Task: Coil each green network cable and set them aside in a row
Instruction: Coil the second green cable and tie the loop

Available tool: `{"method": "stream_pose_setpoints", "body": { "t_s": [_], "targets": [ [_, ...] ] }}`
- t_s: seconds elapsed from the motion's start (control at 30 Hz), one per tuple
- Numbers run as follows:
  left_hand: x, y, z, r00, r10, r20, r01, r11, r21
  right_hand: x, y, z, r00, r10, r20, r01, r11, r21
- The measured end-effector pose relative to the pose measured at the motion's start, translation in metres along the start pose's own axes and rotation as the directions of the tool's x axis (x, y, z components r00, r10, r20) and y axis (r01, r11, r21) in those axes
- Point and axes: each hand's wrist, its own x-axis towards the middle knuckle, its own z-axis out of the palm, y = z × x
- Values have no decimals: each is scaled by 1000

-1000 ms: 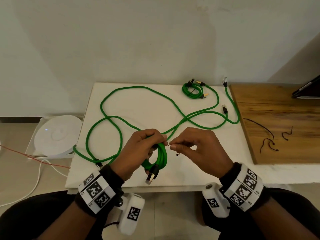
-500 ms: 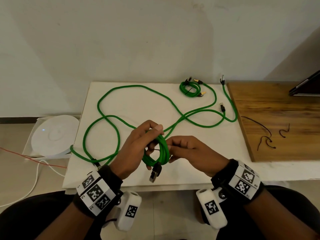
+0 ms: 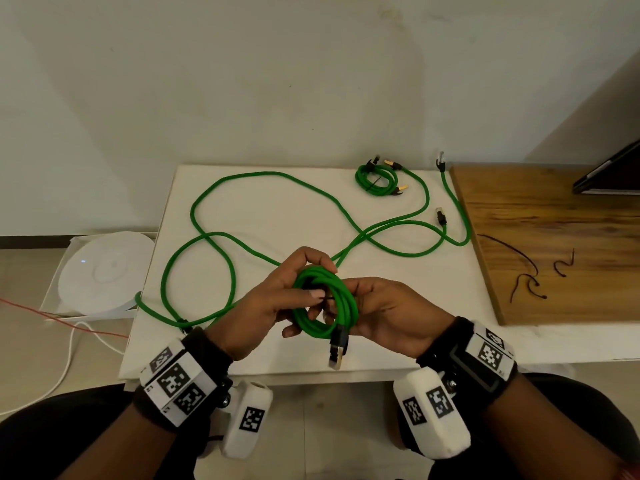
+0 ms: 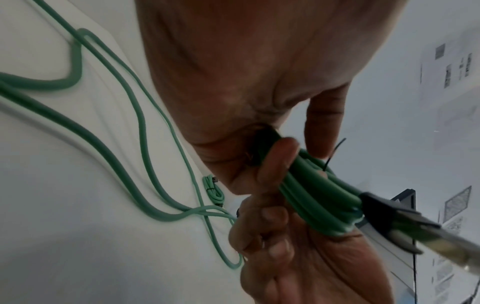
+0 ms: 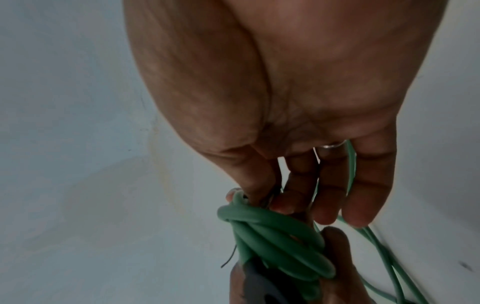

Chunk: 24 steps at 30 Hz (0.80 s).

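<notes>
I hold a coil of green network cable point(image 3: 346, 306) above the front of the white table point(image 3: 277, 358). My left hand point(image 3: 304, 303) grips the coil's left side, fingers curled round the strands point(image 4: 319, 197). My right hand point(image 3: 353, 306) grips the right side, fingertips against the bundle point(image 5: 272, 242). A thin black twist tie point(image 3: 328, 298) crosses the strands, one end sticking out point(image 4: 335, 152). The coil's black connector point(image 3: 337, 348) hangs below. A tied green coil point(image 3: 375, 181) lies at the back of the table. Long loose green cables point(image 3: 277, 176) sprawl across the table.
A wooden board point(image 3: 554, 220) adjoins the table on the right, with a few loose black ties point(image 3: 526, 282) on it and a dark flat object point(image 3: 613, 174) at its far corner. A white round device point(image 3: 100, 271) sits on the floor at left, with white and red wires.
My right hand, which pinched the tie just right of the coil, has moved in against the coil and under it. The left hand has turned the coil more face-up.
</notes>
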Motion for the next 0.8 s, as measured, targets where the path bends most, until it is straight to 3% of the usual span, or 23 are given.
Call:
{"method": "stream_pose_setpoints", "body": {
  "t_s": [0.17,0.4,0.57,0.8],
  "targets": [
    [0,0,4,997,57,50,-59,997,51,3,2,-8,1000,7,-21,-6,999,40],
    [5,-3,8,995,102,-18,-98,982,164,4,3,-9,999,25,-31,-22,997,76],
    [5,-4,7,991,130,-37,-123,982,141,6,3,-5,1000,-6,-28,7,999,41],
    [4,-1,5,974,146,-174,-138,989,57,4,-8,6,993,-87,-82,85,996,-25]
  ]
}}
